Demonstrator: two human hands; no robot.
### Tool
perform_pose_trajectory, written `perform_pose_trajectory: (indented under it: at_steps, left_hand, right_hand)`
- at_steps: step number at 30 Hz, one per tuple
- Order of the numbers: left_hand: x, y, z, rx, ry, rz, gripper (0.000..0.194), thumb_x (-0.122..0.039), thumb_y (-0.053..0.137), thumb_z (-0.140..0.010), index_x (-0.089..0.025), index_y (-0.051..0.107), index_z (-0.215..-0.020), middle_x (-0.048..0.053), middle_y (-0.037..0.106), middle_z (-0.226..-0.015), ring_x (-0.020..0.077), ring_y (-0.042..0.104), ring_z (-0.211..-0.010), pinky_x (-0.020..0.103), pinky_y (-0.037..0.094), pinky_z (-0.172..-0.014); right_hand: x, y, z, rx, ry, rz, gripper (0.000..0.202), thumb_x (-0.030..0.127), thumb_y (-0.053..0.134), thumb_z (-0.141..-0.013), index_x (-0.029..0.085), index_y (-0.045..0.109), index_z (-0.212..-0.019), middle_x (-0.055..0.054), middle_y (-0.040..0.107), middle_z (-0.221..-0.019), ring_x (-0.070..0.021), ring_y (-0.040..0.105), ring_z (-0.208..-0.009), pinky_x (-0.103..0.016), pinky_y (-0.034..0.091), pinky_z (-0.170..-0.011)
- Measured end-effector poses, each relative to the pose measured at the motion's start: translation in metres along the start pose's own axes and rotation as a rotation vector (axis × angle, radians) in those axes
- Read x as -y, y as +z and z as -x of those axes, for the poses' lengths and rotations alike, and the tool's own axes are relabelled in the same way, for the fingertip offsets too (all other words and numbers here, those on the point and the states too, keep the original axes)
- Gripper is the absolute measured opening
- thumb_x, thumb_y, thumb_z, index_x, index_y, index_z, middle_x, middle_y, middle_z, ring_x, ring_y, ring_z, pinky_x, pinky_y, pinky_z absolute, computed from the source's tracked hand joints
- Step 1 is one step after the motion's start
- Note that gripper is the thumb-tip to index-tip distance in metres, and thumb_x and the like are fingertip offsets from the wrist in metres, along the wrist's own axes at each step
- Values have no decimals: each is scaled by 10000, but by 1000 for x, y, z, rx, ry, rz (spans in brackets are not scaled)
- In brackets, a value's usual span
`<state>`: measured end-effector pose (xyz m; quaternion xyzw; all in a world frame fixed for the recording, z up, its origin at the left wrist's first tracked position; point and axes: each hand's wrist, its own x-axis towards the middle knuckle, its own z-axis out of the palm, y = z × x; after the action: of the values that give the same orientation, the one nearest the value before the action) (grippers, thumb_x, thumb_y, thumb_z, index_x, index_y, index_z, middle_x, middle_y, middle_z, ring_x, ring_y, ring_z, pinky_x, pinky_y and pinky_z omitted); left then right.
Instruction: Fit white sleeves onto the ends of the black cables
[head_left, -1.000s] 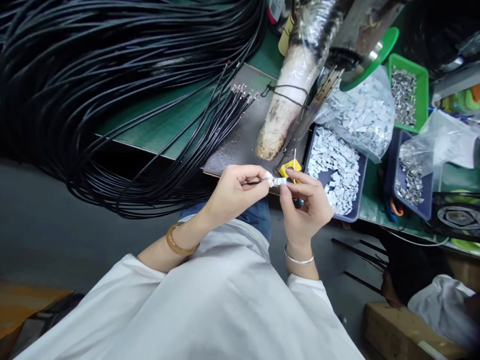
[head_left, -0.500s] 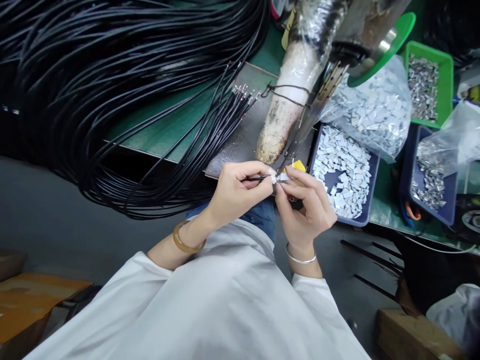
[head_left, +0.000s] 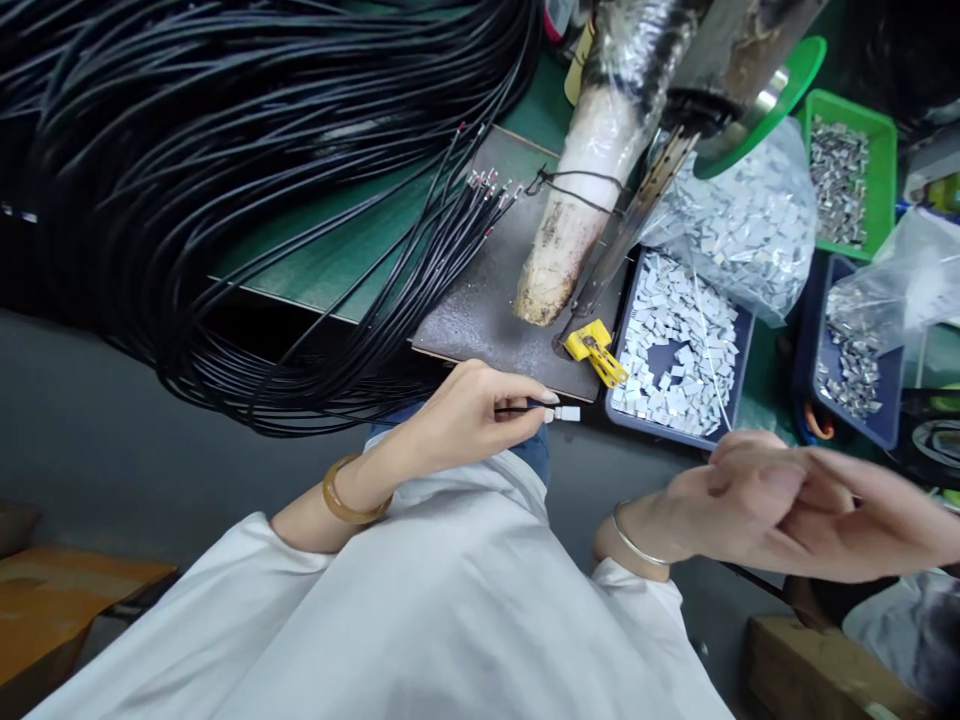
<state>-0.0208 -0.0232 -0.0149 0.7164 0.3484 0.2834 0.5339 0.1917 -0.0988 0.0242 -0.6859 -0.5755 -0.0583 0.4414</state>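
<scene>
My left hand point(head_left: 484, 415) pinches a black cable, and a small white connector point(head_left: 568, 413) sticks out past its fingertips. Off to the right, my right hand point(head_left: 795, 510) is blurred by motion, its fingers bent; whether anything is between them cannot be made out. Behind my left hand a yellow clip point(head_left: 596, 352) lies at the edge of the dark board point(head_left: 472, 330). Many small white pieces fill a blue tray point(head_left: 667, 434). A bundle of black cables point(head_left: 405, 290) has its tipped ends resting over the board.
A plastic-wrapped post point(head_left: 574, 190) and metal bars stand over the board. Farther right are a bag of white pieces point(head_left: 750, 220), a green bin point(head_left: 885, 180) and a second blue bin point(head_left: 862, 415) with metal parts. Cardboard boxes sit low at both sides.
My right hand has let go at the connector and swung far right. My left hand, holding the cable, has moved slightly down towards my body. The yellow clip is now uncovered.
</scene>
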Motion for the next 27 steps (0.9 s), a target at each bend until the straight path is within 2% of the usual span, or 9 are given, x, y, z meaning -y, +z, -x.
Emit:
perform_pose_trajectory:
  at_steps: [2, 3, 5, 10, 14, 17, 21, 24, 27]
  left_hand:
    - [1, -4, 5, -83, -13, 5, 208, -211, 688, -852, -135, 793, -1015, 10, 742, -703, 92, 635, -599, 194, 507, -612]
    - [2, -7, 6, -164, -26, 30, 207, -217, 707, -841, -134, 794, -1010, 30, 773, -763, 110, 677, -643, 206, 541, -644]
    - [4, -17, 5, -374, -47, 82, 167, -238, 737, -823, -146, 796, -950, 39, 786, -803, 122, 695, -667, 212, 556, -630]
    - [19, -57, -7, -807, 9, -81, 69, -260, 718, -855, -222, 767, -886, 33, 733, -921, 137, 633, -746, 261, 505, -653]
    - [30, -76, -8, -722, -25, -411, 44, -212, 751, -787, -221, 738, -828, 27, 640, -791, 178, 564, -724, 317, 421, -689]
    - [29, -76, 1, -610, -42, -518, 58, -192, 727, -777, -219, 710, -825, -10, 542, -644, 168, 489, -613, 324, 357, -651]
    - [25, -71, 13, -586, -16, -518, 59, -160, 682, -787, -211, 680, -817, -16, 538, -667, 154, 479, -602, 310, 362, -635]
    - [25, -68, 15, -656, -7, -470, 70, -134, 658, -783, -203, 657, -773, -8, 563, -710, 134, 463, -587, 307, 382, -627]
    - [25, -68, 16, -873, 23, -348, 95, -133, 667, -784, -211, 635, -739, -6, 569, -726, 127, 487, -610, 304, 419, -647]
  right_hand:
    - [-5, 2, -7, -195, -17, -76, 238, 298, 557, -950, 375, 558, -1175, 39, 534, -876, -79, 521, -481, -291, 426, -453]
    - [-11, 5, -11, -173, 16, -112, 179, 289, 594, -929, 311, 607, -1106, 44, 553, -801, -103, 599, -509, -283, 451, -463]
    - [-30, 8, -18, 58, 131, 12, 71, 270, 649, -887, 223, 649, -941, 11, 657, -736, -167, 704, -616, -305, 531, -566]
    - [-83, 6, -37, 295, 39, 315, 206, 89, 765, -665, 227, 612, -671, -27, 726, -722, -182, 678, -637, -305, 491, -579]
    - [-89, 2, -54, 527, 16, 344, 265, 45, 759, -678, 220, 567, -627, -43, 767, -888, -175, 682, -736, -307, 497, -654]
    - [-82, 2, -66, 659, 56, 425, 274, 39, 777, -682, 218, 578, -620, -7, 726, -795, -133, 603, -628, -302, 442, -647]
    - [-74, 4, -79, 740, 97, 519, 291, 55, 805, -664, 221, 574, -599, 18, 645, -665, -124, 557, -594, -296, 385, -627]
    - [-73, 5, -82, 756, 92, 514, 304, 70, 819, -649, 223, 564, -583, 18, 632, -643, -123, 560, -585, -292, 383, -614]
    - [-76, 5, -75, 736, 87, 509, 315, 83, 823, -636, 230, 550, -586, 34, 616, -618, -111, 549, -549, -286, 382, -583]
